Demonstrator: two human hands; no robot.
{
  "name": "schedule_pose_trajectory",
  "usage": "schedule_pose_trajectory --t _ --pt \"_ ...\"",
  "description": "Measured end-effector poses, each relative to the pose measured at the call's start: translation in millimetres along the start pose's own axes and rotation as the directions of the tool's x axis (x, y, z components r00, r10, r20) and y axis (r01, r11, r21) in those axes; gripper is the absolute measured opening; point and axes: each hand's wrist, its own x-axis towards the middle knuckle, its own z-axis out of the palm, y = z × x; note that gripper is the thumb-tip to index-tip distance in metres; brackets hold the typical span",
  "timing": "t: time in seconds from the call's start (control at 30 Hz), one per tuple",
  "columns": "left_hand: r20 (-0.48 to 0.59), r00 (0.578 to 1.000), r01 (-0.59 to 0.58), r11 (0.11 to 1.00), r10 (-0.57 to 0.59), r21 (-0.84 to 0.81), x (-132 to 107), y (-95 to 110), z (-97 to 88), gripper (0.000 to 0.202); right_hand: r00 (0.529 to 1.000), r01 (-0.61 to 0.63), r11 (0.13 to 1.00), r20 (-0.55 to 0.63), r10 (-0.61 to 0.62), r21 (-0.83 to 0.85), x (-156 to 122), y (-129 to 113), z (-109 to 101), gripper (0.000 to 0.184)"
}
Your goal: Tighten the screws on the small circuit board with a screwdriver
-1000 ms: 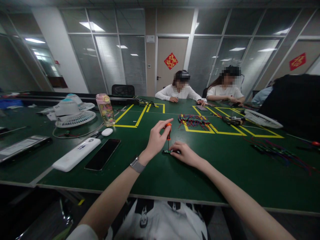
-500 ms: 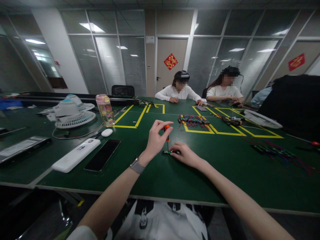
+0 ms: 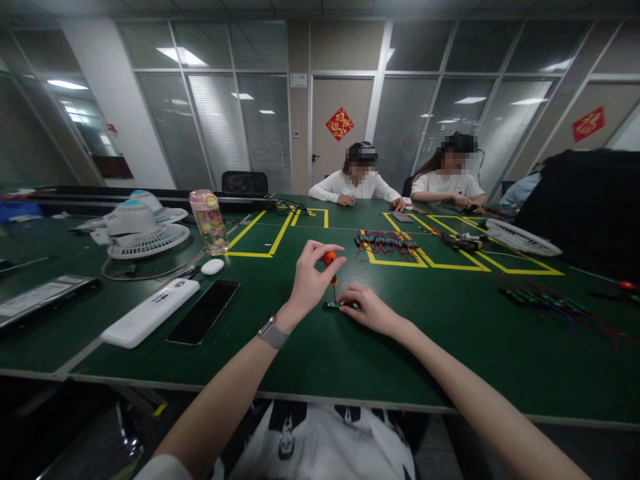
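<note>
An orange and black screwdriver (image 3: 334, 280) stands upright, its shaft tip down on a small green circuit board (image 3: 331, 305). My left hand (image 3: 311, 273) is curled round the screwdriver's handle, with a gap showing between the tips of thumb and forefinger. The board lies flat on the table in front of me. My right hand (image 3: 367, 308) grips the board's right end with fingers bent, hiding that part of it. A watch with a grey band (image 3: 273, 332) is on my left wrist.
Left of me are a black phone (image 3: 204, 312), a white power bank (image 3: 151, 313), a white earbud case (image 3: 213, 267), a bottle (image 3: 209, 223) and fan parts (image 3: 145, 230). Wired boards (image 3: 387, 244) lie ahead; more (image 3: 550, 303) lie right. Two people (image 3: 359, 180) sit across.
The view has shifted very slightly. My left thumb and forefinger seem a little further apart at the screwdriver handle; the board and my right hand stay in place.
</note>
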Motion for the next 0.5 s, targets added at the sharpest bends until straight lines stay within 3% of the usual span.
schedule_pose_trajectory --t 0.23,0.4,0.5 --pt "0.087 0.996 0.014 0.992 -0.003 -0.127 0.4 -0.3 0.1 0.03 1.0 0.014 1.0 -0.005 -0.014 0.017 -0.2 1.8 1.2 0.013" --pt "0.037 0.999 0.013 0.999 -0.012 -0.042 0.2 0.2 0.3 0.021 1.0 0.013 1.0 -0.005 -0.013 0.018 -0.6 2.1 1.3 0.014" --pt "0.059 0.998 0.016 0.997 -0.012 -0.077 0.1 -0.5 0.5 0.025 1.0 0.01 1.0 -0.004 -0.01 0.015 -0.7 0.6 0.8 0.014"
